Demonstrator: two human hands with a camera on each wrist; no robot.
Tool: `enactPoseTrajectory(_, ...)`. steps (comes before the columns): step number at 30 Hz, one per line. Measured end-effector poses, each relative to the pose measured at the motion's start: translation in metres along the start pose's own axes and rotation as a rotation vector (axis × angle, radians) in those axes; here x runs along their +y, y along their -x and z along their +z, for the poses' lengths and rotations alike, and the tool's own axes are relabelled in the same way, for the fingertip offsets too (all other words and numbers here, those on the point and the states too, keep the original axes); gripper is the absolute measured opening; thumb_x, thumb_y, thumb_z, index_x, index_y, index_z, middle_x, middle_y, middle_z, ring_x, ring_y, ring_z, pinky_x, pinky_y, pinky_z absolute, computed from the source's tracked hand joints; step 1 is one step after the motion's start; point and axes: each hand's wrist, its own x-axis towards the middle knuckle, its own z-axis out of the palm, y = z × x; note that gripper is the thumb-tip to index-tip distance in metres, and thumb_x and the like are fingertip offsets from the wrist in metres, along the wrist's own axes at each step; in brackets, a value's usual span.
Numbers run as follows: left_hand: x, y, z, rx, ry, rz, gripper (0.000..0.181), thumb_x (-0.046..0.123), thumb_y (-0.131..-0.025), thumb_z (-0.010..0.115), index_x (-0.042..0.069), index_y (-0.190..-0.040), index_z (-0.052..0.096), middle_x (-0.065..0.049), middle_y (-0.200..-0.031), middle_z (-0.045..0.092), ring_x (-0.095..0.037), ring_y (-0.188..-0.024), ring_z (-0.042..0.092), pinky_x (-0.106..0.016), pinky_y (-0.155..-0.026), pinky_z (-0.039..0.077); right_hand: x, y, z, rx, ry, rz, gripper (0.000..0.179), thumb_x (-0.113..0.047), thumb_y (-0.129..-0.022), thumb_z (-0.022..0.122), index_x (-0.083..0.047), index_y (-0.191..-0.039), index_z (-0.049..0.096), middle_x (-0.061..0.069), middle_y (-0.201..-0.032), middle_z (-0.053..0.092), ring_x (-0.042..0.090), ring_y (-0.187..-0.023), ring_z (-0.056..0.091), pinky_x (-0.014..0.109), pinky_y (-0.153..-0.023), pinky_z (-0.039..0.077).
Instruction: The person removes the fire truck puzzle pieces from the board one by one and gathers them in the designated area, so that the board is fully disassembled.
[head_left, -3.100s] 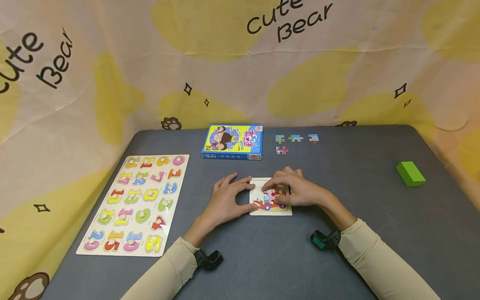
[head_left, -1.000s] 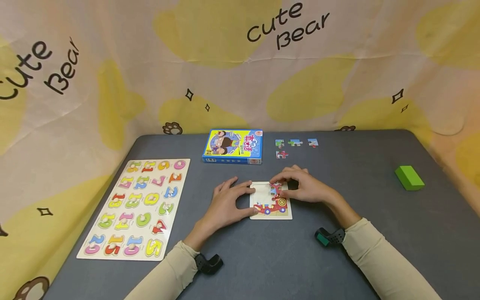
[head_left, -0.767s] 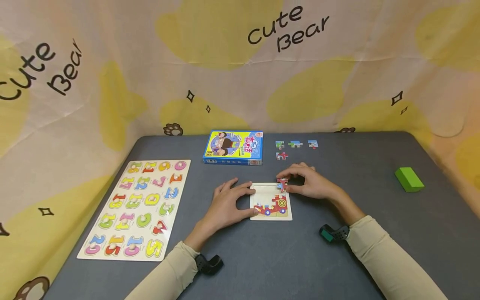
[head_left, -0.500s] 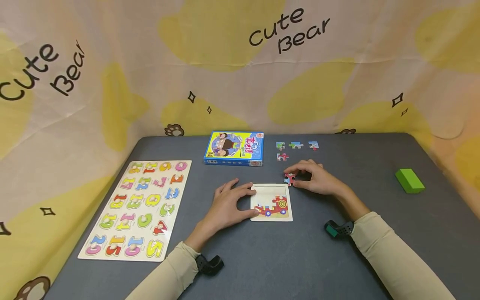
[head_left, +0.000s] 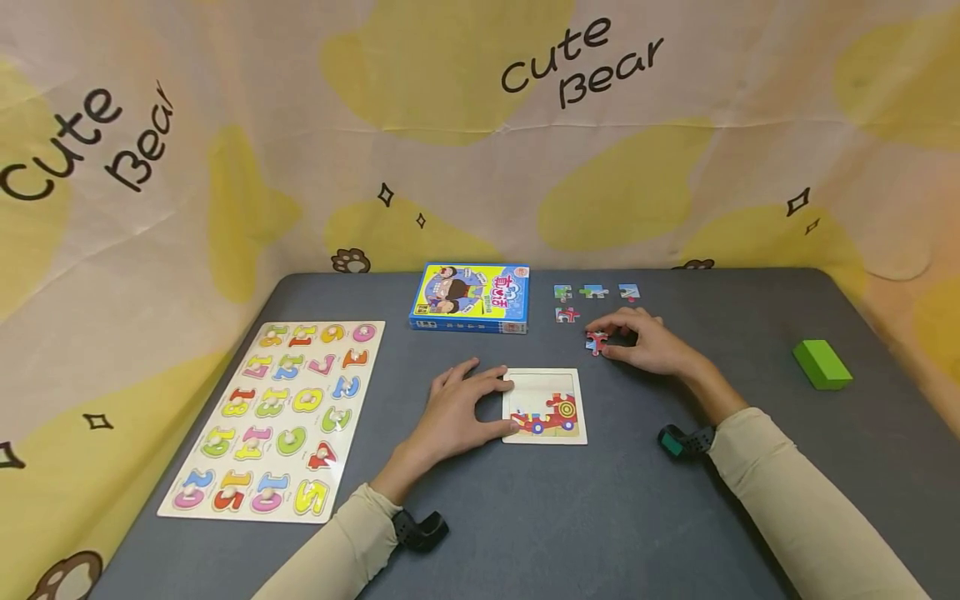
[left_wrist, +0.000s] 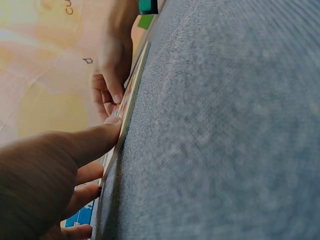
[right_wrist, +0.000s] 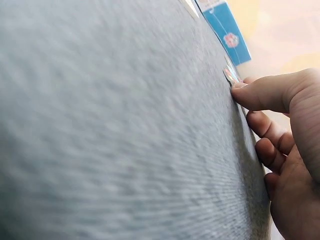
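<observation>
A small square jigsaw tray lies on the table, with red vehicle pieces fitted along its lower part. My left hand rests at the tray's left edge, thumb at the lower corner and index finger at the upper one, fingers spread. Beyond the tray's upper right corner, my right hand pinches a red and blue jigsaw piece between thumb and index finger, at or just above the tabletop. The right wrist view shows this piece at the thumb tip, low against the table.
Several loose jigsaw pieces lie at the back, close to a blue and yellow box. A number peg board lies at the left. Far right sits a green block.
My right hand has lifted the red and blue piece out of the tray and carried it up and right, towards the loose pieces. My left hand has stayed at the tray's edge.
</observation>
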Motion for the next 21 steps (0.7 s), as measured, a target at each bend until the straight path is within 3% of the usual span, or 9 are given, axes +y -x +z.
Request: enactPoseTrajectory(21,0.001,0.001,-0.001,-0.006,-0.004,0.001,0.057,0.045,-0.084,0.08,0.021,-0.134,0.068,0.003,-0.154,0.053,-0.034,-0.153,0.03,-0.065,-0.119,0.017,0.014,-0.019,-0.014,-0.01,0.026,0.079,0.035,-0.013,-0.093,0.072,-0.014,-0.128,0.069,0.011,-0.109,0.064,0.025,-0.097,0.043,0.044,-0.084,0.019)
